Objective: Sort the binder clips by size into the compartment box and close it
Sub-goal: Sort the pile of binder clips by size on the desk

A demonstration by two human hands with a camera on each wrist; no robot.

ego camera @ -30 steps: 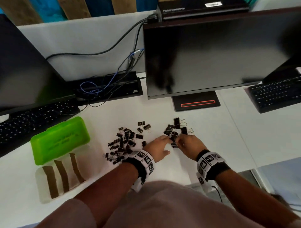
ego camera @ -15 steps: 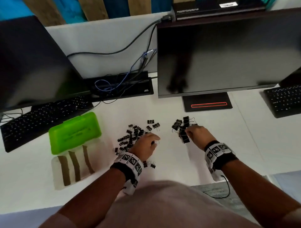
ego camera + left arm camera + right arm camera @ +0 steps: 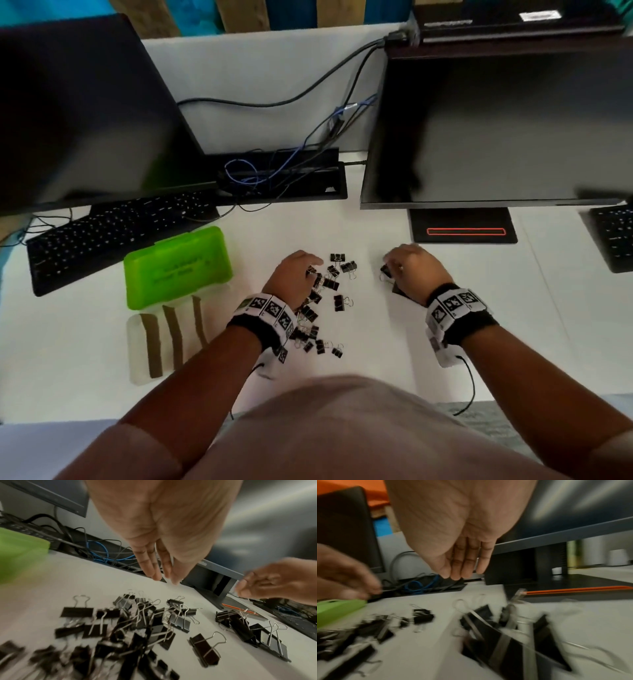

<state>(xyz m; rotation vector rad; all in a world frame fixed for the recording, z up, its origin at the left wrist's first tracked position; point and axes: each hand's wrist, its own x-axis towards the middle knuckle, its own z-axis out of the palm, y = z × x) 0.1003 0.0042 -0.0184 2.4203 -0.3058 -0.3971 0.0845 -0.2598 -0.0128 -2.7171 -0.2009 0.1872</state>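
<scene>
Several small black binder clips (image 3: pixel 320 301) lie scattered mid-desk, and my left hand (image 3: pixel 301 270) hovers over them with straight fingers (image 3: pixel 150 566), holding nothing. A group of larger clips (image 3: pixel 248 630) lies to the right, mostly hidden in the head view under my right hand (image 3: pixel 399 263). That hand's fingers (image 3: pixel 464 566) are straight and close together above the large clips (image 3: pixel 505 635), with nothing between them. The compartment box stands open at the left: green lid (image 3: pixel 176 267) tilted back, clear base (image 3: pixel 137 342) with brown dividers.
Two dark monitors stand behind, the right one on a black foot (image 3: pixel 462 226) with an orange line. Keyboards lie at far left (image 3: pixel 113 233) and far right (image 3: pixel 613 236). A cable tray (image 3: pixel 281 178) sits at the back centre. The desk's front edge is near my body.
My left hand has left the right-hand group of clips and moved left over the small-clip pile. My right hand has stayed over the large clips. The two hands are now apart.
</scene>
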